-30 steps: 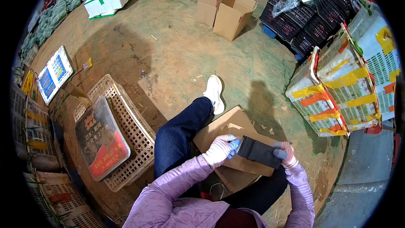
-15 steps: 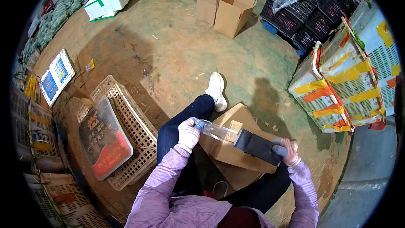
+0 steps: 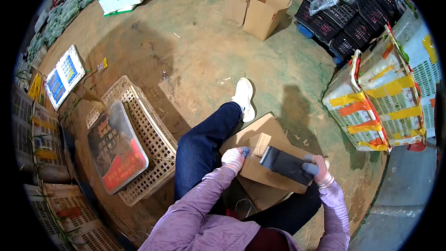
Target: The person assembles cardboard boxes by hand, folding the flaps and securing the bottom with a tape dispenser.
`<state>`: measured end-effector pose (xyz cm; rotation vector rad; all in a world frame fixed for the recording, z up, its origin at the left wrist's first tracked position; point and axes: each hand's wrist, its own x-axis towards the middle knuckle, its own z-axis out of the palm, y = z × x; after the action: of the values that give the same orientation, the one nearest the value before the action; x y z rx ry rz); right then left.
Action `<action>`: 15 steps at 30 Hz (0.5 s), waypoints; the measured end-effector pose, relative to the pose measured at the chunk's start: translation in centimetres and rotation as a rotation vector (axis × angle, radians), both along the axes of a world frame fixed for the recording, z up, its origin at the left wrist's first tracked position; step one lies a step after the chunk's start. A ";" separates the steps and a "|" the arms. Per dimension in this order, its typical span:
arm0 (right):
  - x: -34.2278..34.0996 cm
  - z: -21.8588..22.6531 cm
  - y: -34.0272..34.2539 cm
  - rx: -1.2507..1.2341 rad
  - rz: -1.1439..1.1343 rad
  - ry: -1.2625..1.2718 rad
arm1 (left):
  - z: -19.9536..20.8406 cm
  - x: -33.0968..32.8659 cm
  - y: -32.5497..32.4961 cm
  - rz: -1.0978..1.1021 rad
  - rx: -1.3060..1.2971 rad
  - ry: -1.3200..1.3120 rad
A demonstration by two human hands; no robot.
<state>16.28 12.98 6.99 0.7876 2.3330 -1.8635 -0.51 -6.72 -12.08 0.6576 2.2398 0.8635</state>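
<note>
right hand: gloved, closed on the near-right end of the dispenser, thumb and fingers wrapped over it.

left hand: gloved, fingers bent, touching the left end of the carton; whether it pinches a tape end there, cannot tell.

dispenser: one, black, flat-looking, lying along the top of the carton, slanting down toward the right; its free end points left, toward the left hand.

carton: one, brown, between the legs, tilted, well formed into a box shape. cardboard shows just beyond it, spread out; flap or separate piece, cannot tell.

state of work, judged: partway. done: carton folded into shape and steadied, dispenser placed against it. not settled: whether any clear tape lies stuck along the top, too faint to tell. left: dispenser not yet off the carton, right hand not yet free of it.

about the hands: white shoe, one, beyond the carton; scale platform, black and red, resting on a pale crate, left of the legs; scale head, white and blue, beyond that; two open cartons, tops unclosed, well apart on the floor ahead; taped baskets, white, at the right.
</note>
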 end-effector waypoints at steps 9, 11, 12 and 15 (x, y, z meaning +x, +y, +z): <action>0.5 -0.5 0.5 0.006 -0.038 -0.018 | -1.4 -0.3 -0.5 0.072 -0.167 0.063; 0.1 -0.3 0.5 -0.016 -0.018 -0.024 | -1.2 -0.8 -0.7 0.196 0.195 -0.135; -0.1 -0.1 0.6 -0.023 -0.014 -0.024 | -0.6 -0.7 -0.6 0.140 0.378 -0.252; -0.1 -0.4 0.8 -0.038 -0.008 -0.017 | 4.4 -0.2 -1.3 -0.220 0.568 -0.164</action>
<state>16.16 13.82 6.58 0.8070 2.2803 -1.8911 -0.69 -8.06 -7.70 1.0239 1.7338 1.3954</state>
